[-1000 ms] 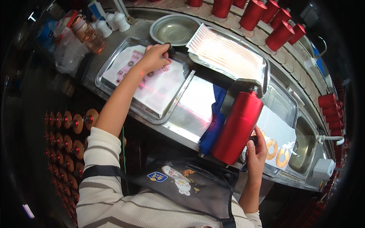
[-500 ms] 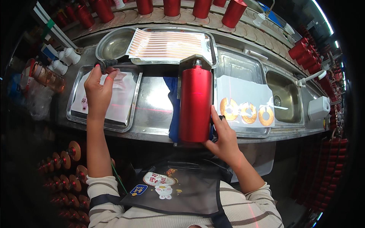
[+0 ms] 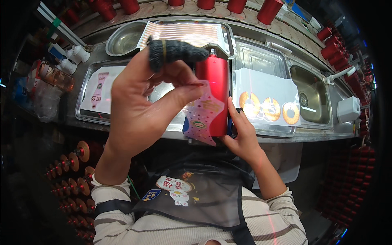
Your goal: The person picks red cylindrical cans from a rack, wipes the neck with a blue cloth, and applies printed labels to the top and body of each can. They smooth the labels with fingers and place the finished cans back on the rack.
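My right hand (image 3: 243, 134) grips the lower part of an upright red cylinder (image 3: 215, 87) held over the steel counter. My left hand (image 3: 143, 102) is raised close to the camera, with a black cot on the forefinger, and pinches a pink printed label (image 3: 203, 118) against the cylinder's side. The label overlaps the cylinder's lower front. More pink labels lie on white paper in the left tray (image 3: 90, 81).
A white sheet with three gold ring stickers (image 3: 269, 108) lies in the right tray. Behind are a ribbed pink sheet (image 3: 183, 32), a round steel bowl (image 3: 122, 38), a sink (image 3: 312, 96) and rows of red cylinders (image 3: 269, 10). Bottles stand at far left (image 3: 55, 77).
My left hand left the left tray carrying a pink label and rose to the cylinder. The right hand kept hold of the red cylinder.
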`<action>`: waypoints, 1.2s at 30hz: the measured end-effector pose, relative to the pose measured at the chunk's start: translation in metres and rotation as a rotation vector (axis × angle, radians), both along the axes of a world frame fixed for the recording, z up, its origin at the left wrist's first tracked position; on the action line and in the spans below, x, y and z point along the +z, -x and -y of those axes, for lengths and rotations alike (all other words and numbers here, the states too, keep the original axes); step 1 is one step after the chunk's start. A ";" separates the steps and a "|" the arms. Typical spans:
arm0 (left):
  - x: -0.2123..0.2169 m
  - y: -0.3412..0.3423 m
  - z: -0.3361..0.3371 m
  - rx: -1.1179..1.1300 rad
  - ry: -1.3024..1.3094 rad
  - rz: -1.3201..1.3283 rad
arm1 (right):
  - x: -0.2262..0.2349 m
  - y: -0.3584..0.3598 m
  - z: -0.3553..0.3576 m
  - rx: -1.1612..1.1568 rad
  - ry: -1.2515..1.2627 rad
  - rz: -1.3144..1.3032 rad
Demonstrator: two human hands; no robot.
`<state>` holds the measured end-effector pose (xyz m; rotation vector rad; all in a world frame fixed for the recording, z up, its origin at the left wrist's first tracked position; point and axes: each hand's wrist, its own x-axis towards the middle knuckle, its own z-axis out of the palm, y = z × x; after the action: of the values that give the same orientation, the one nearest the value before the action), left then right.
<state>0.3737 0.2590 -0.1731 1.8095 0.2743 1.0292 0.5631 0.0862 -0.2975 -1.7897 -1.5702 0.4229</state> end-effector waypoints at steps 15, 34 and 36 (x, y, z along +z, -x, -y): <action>-0.071 -0.086 -0.047 0.093 0.046 -0.295 | 0.046 0.020 -0.030 -0.112 -0.079 0.207; -0.126 -0.012 -0.002 -0.005 -0.413 -0.553 | 0.028 -0.003 -0.050 -0.036 0.096 0.020; -0.124 -0.014 0.000 0.024 -0.417 -0.540 | 0.030 -0.005 -0.051 -0.041 0.172 0.006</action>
<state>0.3878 0.2591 -0.2975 2.4580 0.4299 0.6215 0.5677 0.1375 -0.2678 -1.9502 -1.5375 0.5475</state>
